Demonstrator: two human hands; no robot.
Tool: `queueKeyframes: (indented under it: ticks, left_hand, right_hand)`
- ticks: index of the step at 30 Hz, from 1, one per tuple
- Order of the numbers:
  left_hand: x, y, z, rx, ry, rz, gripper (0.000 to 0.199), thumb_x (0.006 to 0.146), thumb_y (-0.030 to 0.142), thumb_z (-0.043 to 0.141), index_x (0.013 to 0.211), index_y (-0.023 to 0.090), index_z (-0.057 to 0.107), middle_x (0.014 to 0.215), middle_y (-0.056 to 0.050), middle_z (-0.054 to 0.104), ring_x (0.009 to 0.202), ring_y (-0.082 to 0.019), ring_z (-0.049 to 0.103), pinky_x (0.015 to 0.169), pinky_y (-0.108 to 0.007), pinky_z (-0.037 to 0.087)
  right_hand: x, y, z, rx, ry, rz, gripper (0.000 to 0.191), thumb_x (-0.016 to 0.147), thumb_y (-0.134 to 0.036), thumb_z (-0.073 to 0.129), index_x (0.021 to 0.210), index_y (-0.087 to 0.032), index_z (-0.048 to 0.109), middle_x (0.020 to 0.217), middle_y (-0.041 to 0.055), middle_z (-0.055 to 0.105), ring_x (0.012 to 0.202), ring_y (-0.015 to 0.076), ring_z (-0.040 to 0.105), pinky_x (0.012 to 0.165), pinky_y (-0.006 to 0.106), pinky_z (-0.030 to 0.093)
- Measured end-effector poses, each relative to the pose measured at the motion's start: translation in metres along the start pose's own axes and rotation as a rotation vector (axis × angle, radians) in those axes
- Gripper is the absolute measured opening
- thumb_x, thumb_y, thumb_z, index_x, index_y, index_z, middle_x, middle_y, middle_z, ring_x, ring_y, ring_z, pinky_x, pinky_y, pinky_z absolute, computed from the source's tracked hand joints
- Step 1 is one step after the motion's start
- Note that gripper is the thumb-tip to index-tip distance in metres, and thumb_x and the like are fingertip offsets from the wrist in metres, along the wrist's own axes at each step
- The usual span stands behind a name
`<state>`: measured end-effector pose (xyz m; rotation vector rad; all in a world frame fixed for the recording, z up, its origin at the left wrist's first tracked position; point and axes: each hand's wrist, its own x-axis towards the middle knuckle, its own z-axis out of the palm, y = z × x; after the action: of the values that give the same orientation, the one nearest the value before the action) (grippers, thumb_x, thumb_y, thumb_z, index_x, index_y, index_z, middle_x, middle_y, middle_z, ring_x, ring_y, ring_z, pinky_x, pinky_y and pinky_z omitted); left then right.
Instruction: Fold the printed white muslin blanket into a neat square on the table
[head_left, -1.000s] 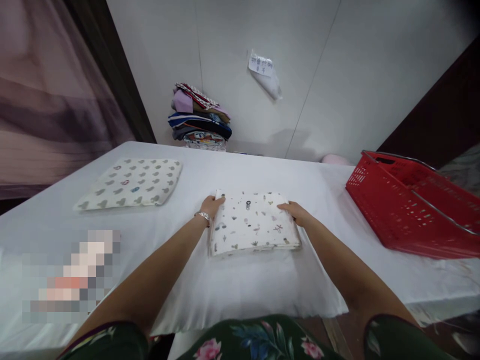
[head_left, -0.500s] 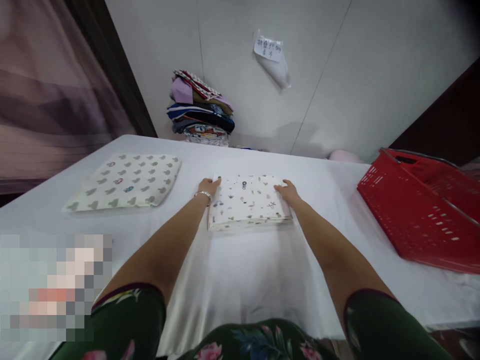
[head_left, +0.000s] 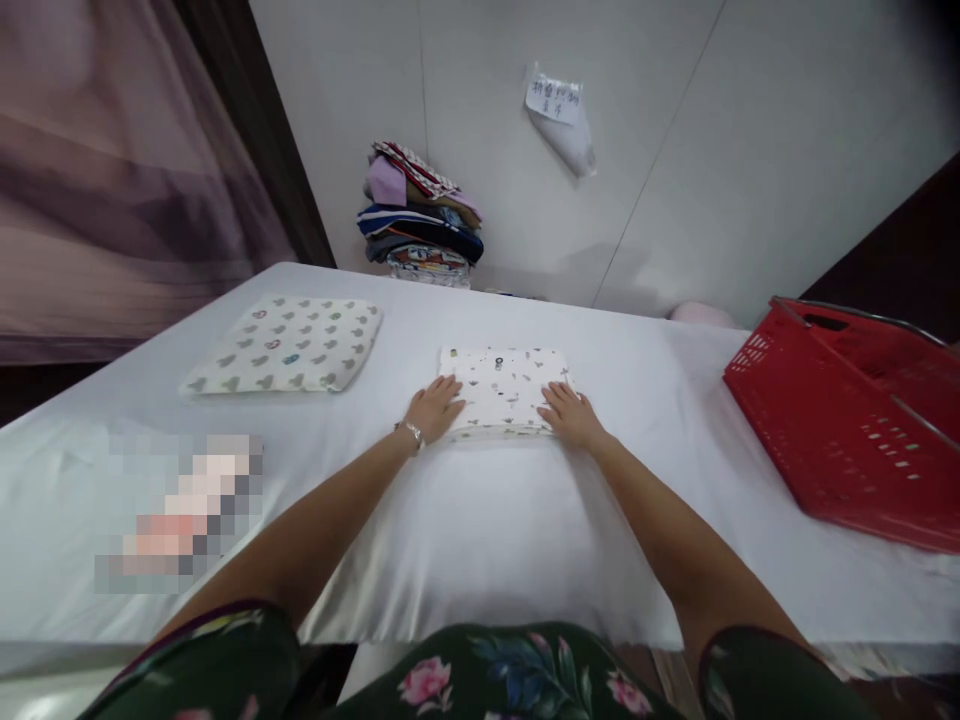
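A folded white cloth (head_left: 504, 390) with small dark prints lies flat in the middle of the white-covered table (head_left: 510, 530). On its left side rests my left hand (head_left: 435, 408), palm down with the fingers spread; a bracelet circles that wrist. My right hand (head_left: 571, 412) lies flat on the cloth's right side, fingers apart. Neither hand grips the fabric. Farther left lies another folded cloth (head_left: 289, 345), cream with rows of grey shapes.
A red plastic basket (head_left: 832, 430) with metal handles sits at the right. Behind the table's far edge rises a pile of folded clothes (head_left: 424, 215) against the wall. A pixelated item (head_left: 180, 510) lies at the front left. A curtain (head_left: 127, 170) hangs at the far left.
Both hands have let go of the cloth's side edges and now press flat on its top, nearer to me. The view has shifted slightly to the left.
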<state>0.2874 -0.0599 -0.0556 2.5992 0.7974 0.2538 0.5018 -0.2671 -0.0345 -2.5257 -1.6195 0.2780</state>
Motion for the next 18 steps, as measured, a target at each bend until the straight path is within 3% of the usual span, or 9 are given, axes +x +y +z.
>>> queueKeyframes:
  ticks: [4,8,11,15,18]
  left_hand:
    - [-0.005,0.000,-0.001,-0.066,0.025,-0.056,0.050,0.085,0.045,0.035,0.127,0.020,0.047,0.143,-0.004,0.034,0.133,-0.020,0.026,0.108,-0.038,0.025]
    - [-0.031,0.001,-0.013,-0.148,0.228,-0.058,0.043,0.085,0.043,0.036,0.112,0.018,0.058,0.126,-0.006,0.054,0.118,-0.019,0.046,0.101,-0.034,0.036]
    - [-0.059,0.002,-0.014,-0.116,0.367,0.065,0.038,0.082,0.044,0.042,0.103,0.020,0.063,0.111,-0.006,0.062,0.109,-0.020,0.050,0.095,-0.035,0.041]
    - [-0.074,0.005,-0.007,0.020,0.326,0.242,0.031,0.080,0.034,0.048,0.104,0.021,0.062,0.109,-0.007,0.062,0.103,-0.021,0.051,0.091,-0.039,0.042]
    - [-0.070,0.006,-0.004,0.109,0.288,0.242,0.031,0.080,0.023,0.045,0.105,0.020,0.062,0.110,-0.007,0.061,0.102,-0.022,0.051,0.088,-0.039,0.042]
  right_hand:
    - [-0.006,-0.003,-0.005,0.010,0.021,0.003,0.055,0.090,-0.052,0.021,0.136,-0.024,0.035,0.147,0.0056,0.022,0.136,0.0229,0.013,0.106,0.050,0.011]
    - [-0.028,-0.004,-0.001,0.034,0.270,-0.083,0.044,0.091,-0.040,0.027,0.124,-0.022,0.050,0.138,0.0064,0.040,0.133,0.0220,0.024,0.107,0.047,0.012]
    - [-0.046,0.000,0.011,0.039,0.343,-0.172,0.036,0.088,-0.029,0.035,0.118,-0.022,0.055,0.130,0.0062,0.050,0.127,0.0215,0.034,0.106,0.045,0.016]
    - [-0.055,0.009,0.026,-0.017,0.388,-0.137,0.041,0.084,-0.018,0.037,0.122,-0.018,0.051,0.130,0.0080,0.050,0.123,0.0208,0.038,0.106,0.043,0.019]
    - [-0.054,0.013,0.029,-0.075,0.382,-0.130,0.045,0.083,-0.010,0.034,0.125,-0.017,0.049,0.130,0.0077,0.050,0.123,0.0199,0.039,0.106,0.042,0.018]
